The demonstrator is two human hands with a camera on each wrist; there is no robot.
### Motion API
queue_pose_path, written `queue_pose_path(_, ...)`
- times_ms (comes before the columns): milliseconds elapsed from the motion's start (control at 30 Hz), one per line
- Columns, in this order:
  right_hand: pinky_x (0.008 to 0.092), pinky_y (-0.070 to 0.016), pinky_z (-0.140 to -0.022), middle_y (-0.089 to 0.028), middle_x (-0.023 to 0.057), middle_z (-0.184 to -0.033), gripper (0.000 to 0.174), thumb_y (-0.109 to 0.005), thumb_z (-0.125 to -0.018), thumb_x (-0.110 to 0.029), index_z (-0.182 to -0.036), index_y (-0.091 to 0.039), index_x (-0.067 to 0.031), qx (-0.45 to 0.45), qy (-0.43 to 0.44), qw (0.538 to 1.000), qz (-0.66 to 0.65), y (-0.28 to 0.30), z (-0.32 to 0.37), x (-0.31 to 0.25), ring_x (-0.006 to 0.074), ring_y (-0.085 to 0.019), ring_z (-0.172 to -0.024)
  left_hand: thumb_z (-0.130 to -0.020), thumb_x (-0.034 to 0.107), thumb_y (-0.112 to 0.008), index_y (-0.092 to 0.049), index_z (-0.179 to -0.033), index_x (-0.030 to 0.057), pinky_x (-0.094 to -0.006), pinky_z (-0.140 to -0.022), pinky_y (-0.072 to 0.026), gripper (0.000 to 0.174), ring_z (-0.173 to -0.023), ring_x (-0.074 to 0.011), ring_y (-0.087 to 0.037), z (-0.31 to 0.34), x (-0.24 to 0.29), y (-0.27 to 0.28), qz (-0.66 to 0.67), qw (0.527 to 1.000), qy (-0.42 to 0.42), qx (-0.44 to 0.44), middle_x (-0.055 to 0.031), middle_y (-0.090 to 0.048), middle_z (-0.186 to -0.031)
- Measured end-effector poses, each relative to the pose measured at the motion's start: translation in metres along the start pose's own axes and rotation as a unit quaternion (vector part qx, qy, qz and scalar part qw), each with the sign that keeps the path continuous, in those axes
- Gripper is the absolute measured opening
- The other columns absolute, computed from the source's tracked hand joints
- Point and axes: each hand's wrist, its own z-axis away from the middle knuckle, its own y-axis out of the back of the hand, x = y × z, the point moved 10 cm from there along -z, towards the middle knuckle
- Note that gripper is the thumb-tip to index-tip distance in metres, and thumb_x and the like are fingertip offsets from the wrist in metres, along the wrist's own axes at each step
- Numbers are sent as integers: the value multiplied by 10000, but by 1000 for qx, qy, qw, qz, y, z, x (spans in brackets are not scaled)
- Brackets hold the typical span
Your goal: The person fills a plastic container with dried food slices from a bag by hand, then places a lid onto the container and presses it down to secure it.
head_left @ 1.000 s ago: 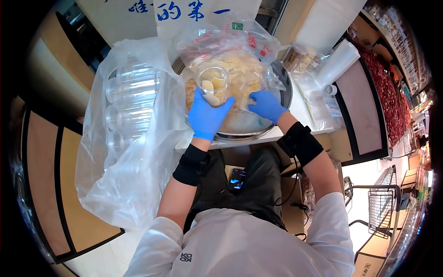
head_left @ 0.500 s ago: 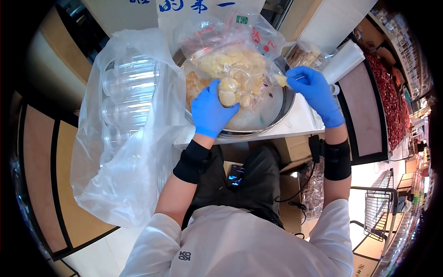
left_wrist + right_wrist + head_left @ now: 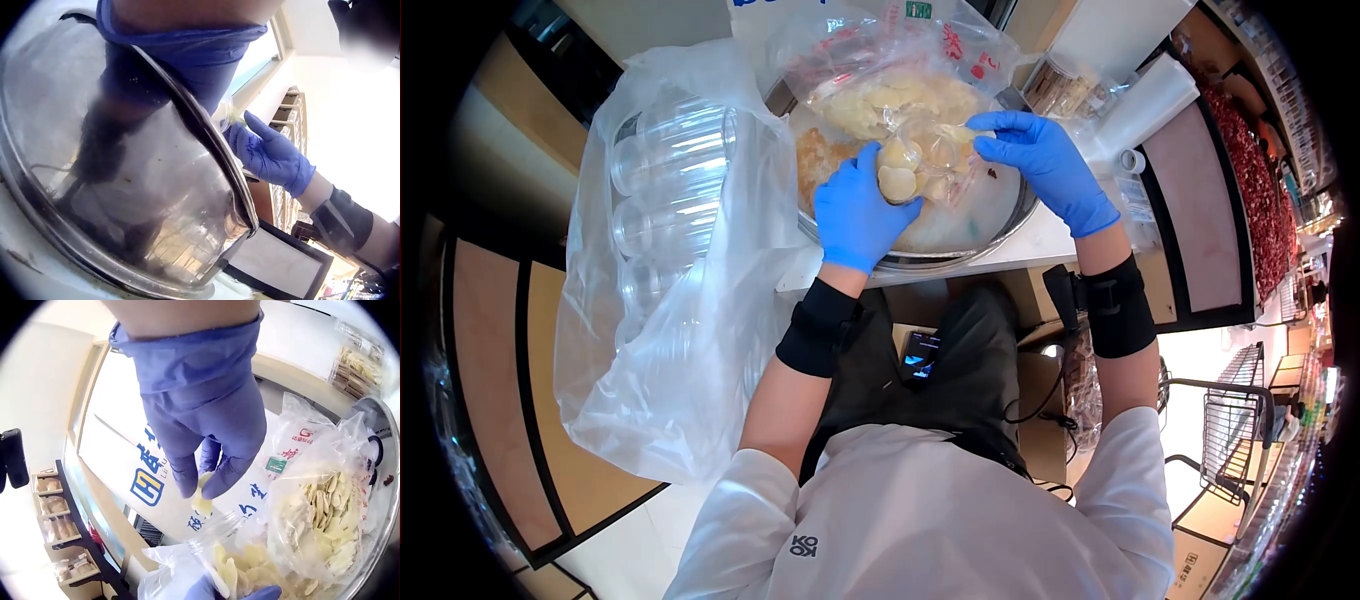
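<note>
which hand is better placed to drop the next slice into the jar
Right. The right hand pinches a pale slice just above the mouth of the clear jar. The left hand is wrapped round that jar, holding it over the metal basin, so it looks occupied.

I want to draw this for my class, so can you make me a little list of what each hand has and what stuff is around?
Left hand: grips a tilted clear jar, partly filled with pale slices
Right hand: pinches one slice just above the jar's mouth
Behind the hands: clear bag of slices
Under the hands: metal basin
To the person's left: big plastic bag of empty clear jars
</note>
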Motion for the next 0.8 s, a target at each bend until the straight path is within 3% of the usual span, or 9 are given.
queue_pose_path(133,245,-516,-816,-693,8,-994,261,-753,-871,-178,-1085,-723,-32,-22,60,998,-6,-16,1,-8,70,-620,-882,-643,455,-842,-547,-1311,53,-437,-804,-544,834,-934,-355,-671,0,3,-2,-18,1000,-15,-3,-217,-667,-1063)
queue_pose_path(200,248,-517,-796,-696,17,-958,271,-755,-870,-200,-1079,-720,-32,-19,138,987,81,-25,0,-17,77,-624,-846,-640,455,-844,-548,-1309,53,-437,-799,-545,835,-927,-355,-672,0,2,-5,-23,1000,-17,-10,-217,-667,-1059)
queue_pose_path(367,242,-520,-768,-699,45,-936,279,-745,-878,-209,-1089,-705,-31,38,175,964,199,-27,11,-31,105,-634,-793,-629,481,-852,-552,-1293,45,-425,-787,-546,850,-923,-343,-678,2,3,-4,-36,998,-42,19,-206,-668,-1062)
queue_pose_path(433,223,-516,-756,-687,8,-928,275,-760,-872,-195,-1099,-706,-50,52,209,950,226,-31,20,-42,63,-614,-808,-628,487,-851,-552,-1291,44,-423,-788,-547,851,-923,-339,-679,1,2,-6,-39,998,-41,19,-202,-669,-1066)
queue_pose_path(667,230,-537,-775,-710,25,-1009,262,-753,-870,-156,-1101,-702,-42,25,207,967,146,-33,21,-29,73,-632,-820,-624,508,-848,-552,-1293,54,-422,-790,-549,861,-930,-332,-680,3,2,-4,-47,997,-47,41,-192,-672,-1072)
queue_pose_path(800,235,-538,-857,-698,30,-1102,279,-724,-892,-105,-1161,-684,-41,-26,173,983,56,-36,21,-22,95,-654,-935,-626,518,-845,-550,-1299,61,-423,-795,-549,866,-937,-332,-680,2,0,-7,-48,998,-32,22,-194,-669,-1082)
